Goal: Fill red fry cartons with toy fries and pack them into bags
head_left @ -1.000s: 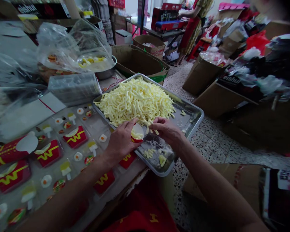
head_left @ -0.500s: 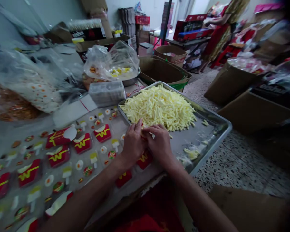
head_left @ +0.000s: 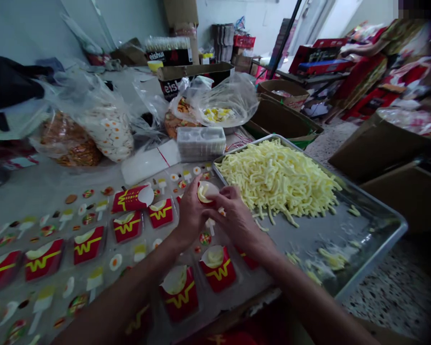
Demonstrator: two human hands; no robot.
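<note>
Over the rows of packs, my left hand (head_left: 188, 213) is wrapped round a small red fries carton (head_left: 209, 190). The carton's pale inner side faces up, and a curved pale-yellow stick shows in its mouth. My right hand (head_left: 235, 215) pinches the carton's near right side with thumb and fingers; my fingers hide its lower part. To the right, a metal tray (head_left: 375, 251) bears a heap of pale-yellow fry-like sticks (head_left: 283, 177). Similar red cartons with a yellow W, such as one carton (head_left: 218, 270) below my hands, lie in clear plastic packs among small food-shaped pieces.
Clear bags of brown pieces (head_left: 70, 143) and egg-like pieces (head_left: 109, 132) stand at back left. A stack of clear plastic trays (head_left: 201, 143) sits behind the packs. Cardboard boxes (head_left: 278, 117) stand beyond the table. A person (head_left: 377, 62) works at the far right.
The view has swung left, so the table appears further right. My hands have moved from the tray's near edge to over the packs, and the held carton's mouth now shows.
</note>
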